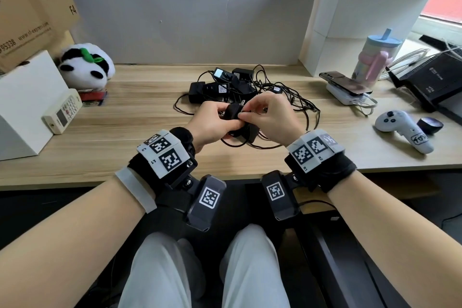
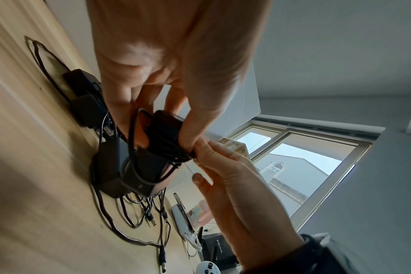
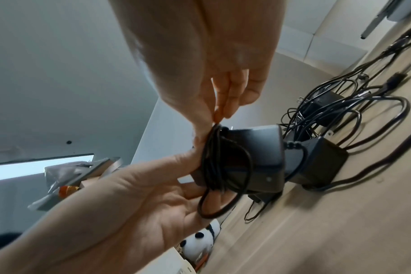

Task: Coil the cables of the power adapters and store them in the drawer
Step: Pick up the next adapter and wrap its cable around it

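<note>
Over the wooden desk (image 1: 125,132), my left hand (image 1: 220,120) grips a black power adapter (image 1: 232,114) whose cable is wound round its body. The right hand (image 1: 246,115) pinches that cable between thumb and fingers at the coil. In the right wrist view the right hand (image 3: 214,123) pinches the cable coil (image 3: 214,163) against the adapter (image 3: 258,161). In the left wrist view the left hand (image 2: 164,137) wraps the same adapter. A tangled pile of several more black adapters (image 1: 222,85) and loose cables (image 1: 300,105) lies just behind. No drawer is in view.
A panda plush (image 1: 85,65), a white box (image 1: 27,100) and a remote (image 1: 62,115) sit at the left. At the right are a phone on a white charger (image 1: 345,86), a drinking bottle (image 1: 375,57), a black router (image 1: 430,82) and a white controller (image 1: 400,127).
</note>
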